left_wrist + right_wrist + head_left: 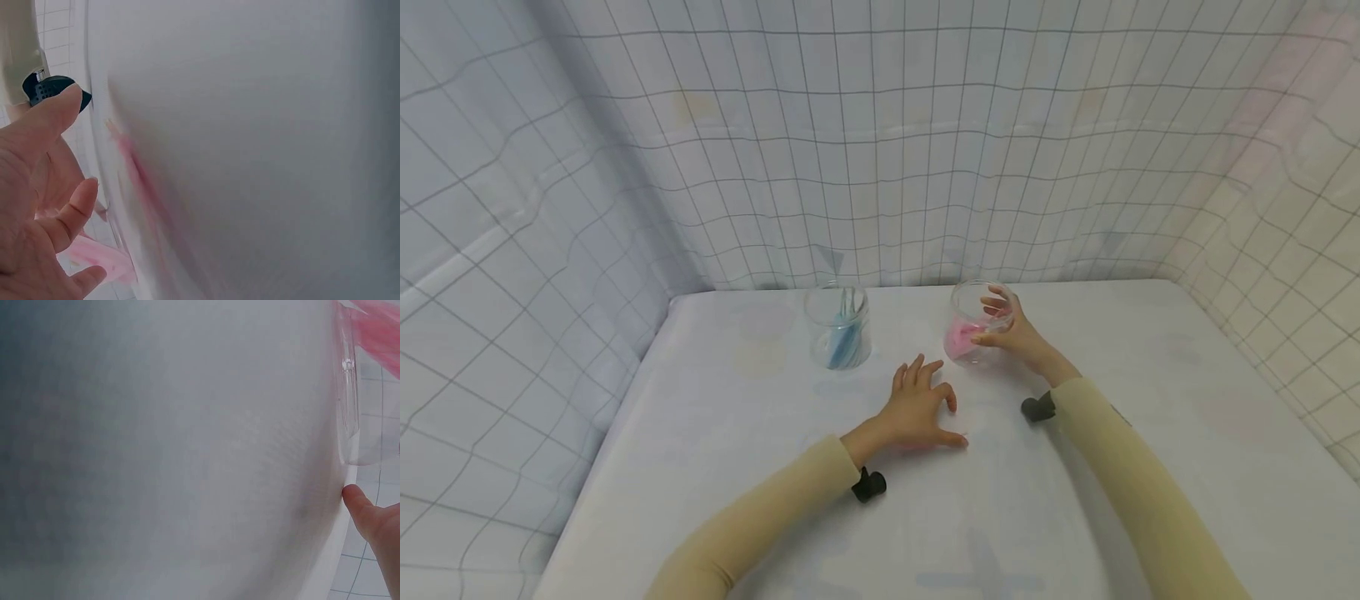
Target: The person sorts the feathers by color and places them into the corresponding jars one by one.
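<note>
My left hand (919, 412) is held low over the table with its fingers spread. Close under it lies a slim pink item (140, 175) with a pale tip, blurred in the left wrist view and mostly hidden by the hand in the head view. My right hand (1018, 333) curves about a clear jar (977, 287), thumb in front and fingers on the far side. The right thumb (365, 512) appears slightly apart from the jar wall in the right wrist view. Crumpled-looking pink material (961, 337) is inside this jar.
Left of the pink jar stands a second clear jar (820, 333) with slim blue items (846, 337) upright in it. A white cloth covers the table (737, 467). Checked curtains (880, 150) hang behind and along both sides.
</note>
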The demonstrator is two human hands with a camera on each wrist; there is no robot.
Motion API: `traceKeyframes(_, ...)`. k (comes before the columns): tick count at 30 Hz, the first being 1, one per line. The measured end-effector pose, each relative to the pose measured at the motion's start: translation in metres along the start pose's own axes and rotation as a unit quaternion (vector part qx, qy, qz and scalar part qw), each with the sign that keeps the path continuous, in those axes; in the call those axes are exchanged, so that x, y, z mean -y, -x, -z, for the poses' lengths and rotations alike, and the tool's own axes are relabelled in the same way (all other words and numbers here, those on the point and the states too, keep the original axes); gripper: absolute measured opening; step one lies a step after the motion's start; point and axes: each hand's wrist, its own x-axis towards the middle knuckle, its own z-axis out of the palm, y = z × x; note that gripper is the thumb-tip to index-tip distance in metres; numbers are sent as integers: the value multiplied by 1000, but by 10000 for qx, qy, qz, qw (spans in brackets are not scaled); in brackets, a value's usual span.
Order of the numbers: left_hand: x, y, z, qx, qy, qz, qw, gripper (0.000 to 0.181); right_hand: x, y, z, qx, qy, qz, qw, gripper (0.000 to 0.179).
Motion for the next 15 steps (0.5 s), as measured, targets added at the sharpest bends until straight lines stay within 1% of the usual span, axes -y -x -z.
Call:
traceKeyframes(5,-2,3,-4,253,-301,-23,9992,41,1,1,0,10,39,15,10000,90)
traceKeyframes(8,-2,4,-5,294,-367,-23,9989,38,1,1,0,32,73,16,10000,90)
traceKeyframes(11,-2,4,-6,237,-386,-1,9990,33,1,1,0,32,97,19,9999,90)
traceKeyframes(15,-2,4,-6,31,-431,-18,9991,25,1,1,-1,14,77,43,10000,90)
